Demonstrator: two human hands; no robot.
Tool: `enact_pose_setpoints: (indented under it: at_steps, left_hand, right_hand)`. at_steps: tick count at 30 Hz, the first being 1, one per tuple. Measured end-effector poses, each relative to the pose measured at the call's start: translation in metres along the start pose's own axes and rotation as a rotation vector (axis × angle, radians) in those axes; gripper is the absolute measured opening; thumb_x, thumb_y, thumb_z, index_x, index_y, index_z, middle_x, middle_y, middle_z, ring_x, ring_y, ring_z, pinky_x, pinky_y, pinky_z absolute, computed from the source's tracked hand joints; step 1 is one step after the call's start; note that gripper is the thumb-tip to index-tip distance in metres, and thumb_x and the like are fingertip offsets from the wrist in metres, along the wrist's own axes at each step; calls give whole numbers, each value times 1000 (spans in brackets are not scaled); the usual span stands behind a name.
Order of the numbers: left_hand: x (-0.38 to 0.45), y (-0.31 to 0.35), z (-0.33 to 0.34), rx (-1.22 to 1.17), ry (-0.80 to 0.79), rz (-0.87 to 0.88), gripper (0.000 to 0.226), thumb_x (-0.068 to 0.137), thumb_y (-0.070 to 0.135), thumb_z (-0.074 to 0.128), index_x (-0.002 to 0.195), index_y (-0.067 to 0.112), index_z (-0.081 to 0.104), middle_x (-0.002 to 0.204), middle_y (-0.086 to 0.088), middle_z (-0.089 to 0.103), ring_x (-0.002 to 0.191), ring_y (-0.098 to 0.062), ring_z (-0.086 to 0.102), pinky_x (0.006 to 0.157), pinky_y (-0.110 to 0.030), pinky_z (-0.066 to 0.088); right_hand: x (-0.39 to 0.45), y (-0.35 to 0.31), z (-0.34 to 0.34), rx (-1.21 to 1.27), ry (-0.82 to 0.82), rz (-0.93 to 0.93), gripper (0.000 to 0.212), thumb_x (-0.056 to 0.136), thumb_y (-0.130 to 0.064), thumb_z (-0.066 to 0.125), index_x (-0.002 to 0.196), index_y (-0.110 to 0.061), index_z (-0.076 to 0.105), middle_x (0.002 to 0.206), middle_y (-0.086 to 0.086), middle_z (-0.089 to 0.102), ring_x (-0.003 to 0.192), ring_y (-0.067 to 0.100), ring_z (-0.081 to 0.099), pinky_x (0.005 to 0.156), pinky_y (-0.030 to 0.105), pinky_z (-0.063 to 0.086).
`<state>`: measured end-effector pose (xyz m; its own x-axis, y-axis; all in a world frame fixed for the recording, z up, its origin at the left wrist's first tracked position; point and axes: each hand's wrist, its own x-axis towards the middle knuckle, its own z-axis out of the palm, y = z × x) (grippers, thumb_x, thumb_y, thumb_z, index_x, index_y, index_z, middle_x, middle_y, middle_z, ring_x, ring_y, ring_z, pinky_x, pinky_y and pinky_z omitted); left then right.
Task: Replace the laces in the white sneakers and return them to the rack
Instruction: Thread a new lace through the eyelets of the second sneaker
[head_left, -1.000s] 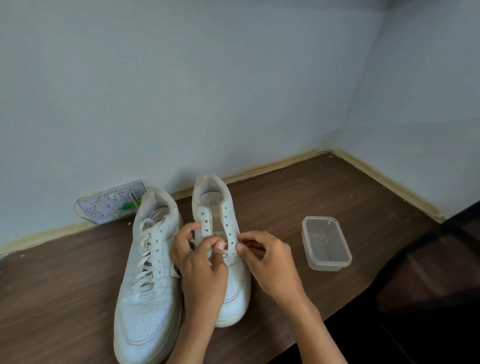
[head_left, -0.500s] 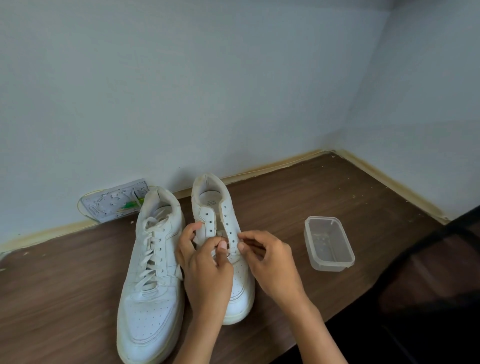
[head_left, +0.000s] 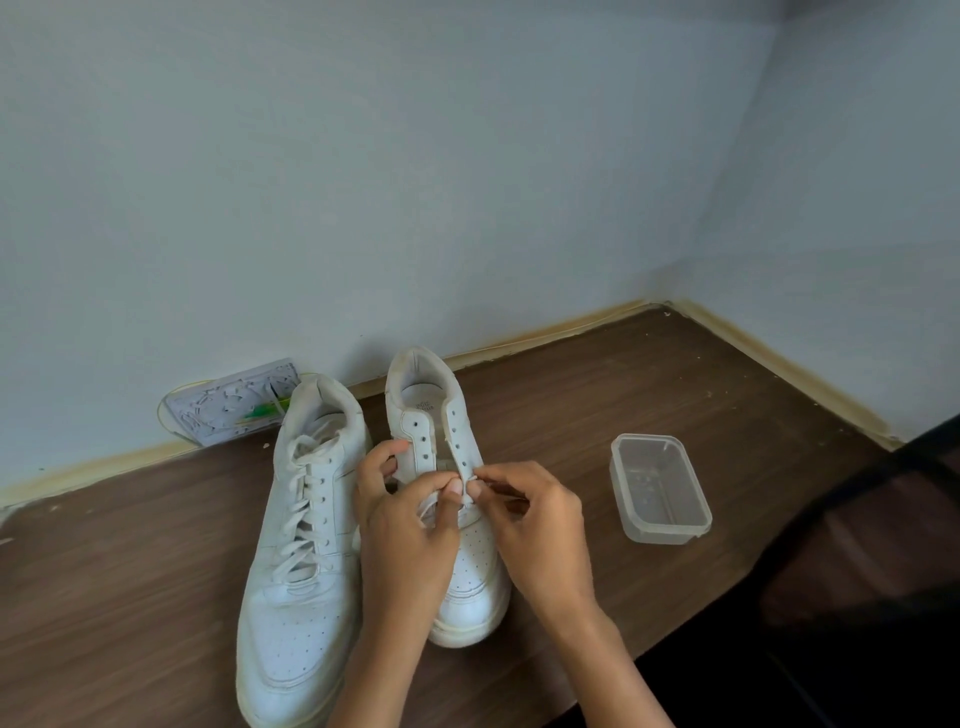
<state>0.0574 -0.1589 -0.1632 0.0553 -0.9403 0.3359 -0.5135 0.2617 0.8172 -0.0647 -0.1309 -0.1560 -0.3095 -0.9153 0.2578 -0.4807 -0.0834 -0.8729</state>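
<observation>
Two white sneakers stand side by side on the brown wooden table (head_left: 597, 415), heels toward the wall. The left sneaker (head_left: 298, 545) is fully laced. The right sneaker (head_left: 441, 415) has bare upper eyelets. My left hand (head_left: 405, 530) lies over its middle, thumb and fingers pinching the white lace (head_left: 467, 491) at the right eyelet row. My right hand (head_left: 535, 525) pinches the same lace from the right, fingertips meeting the left thumb. The lower part of the lacing is hidden under my hands.
A clear plastic container (head_left: 660, 488) sits to the right of the sneakers. A flat grey packet with a green mark (head_left: 234, 405) leans against the wall behind the left sneaker. The table's front edge runs diagonally at lower right, dark space beyond it.
Both hands stay on the right sneaker's lace; my fingertips have closed together at the right eyelet row. The sneakers have not moved.
</observation>
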Motion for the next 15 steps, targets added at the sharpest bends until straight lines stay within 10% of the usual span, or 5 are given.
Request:
enact_pose_setpoints:
  at_steps: [5,11,15]
  left_hand:
    - [0,-6,-10,26,-87,78,26,90,29,68,115,30,70,142,19,39,129,2,37,98,-17,38]
    - [-13,-7,-11,221,-215,190,80,88,58,54,153,40,10,163,13,11,149,-8,17,110,-34,31]
    - [-36,-4,-9,392,-150,242,71,94,59,37,155,27,22,165,6,8,150,-19,17,116,-37,25]
  right_hand:
    - [-4,-6,8,-93,66,-60,9,88,-26,72,94,-32,71,94,-21,64,85,0,64,70,26,56]
    - [8,-4,-13,-21,285,-26,9,94,-20,62,93,-29,61,90,-12,63,83,5,63,71,28,54]
    - [17,-1,-35,-67,495,-12,4,95,-19,60,93,-22,59,94,-6,60,82,4,59,70,29,53]
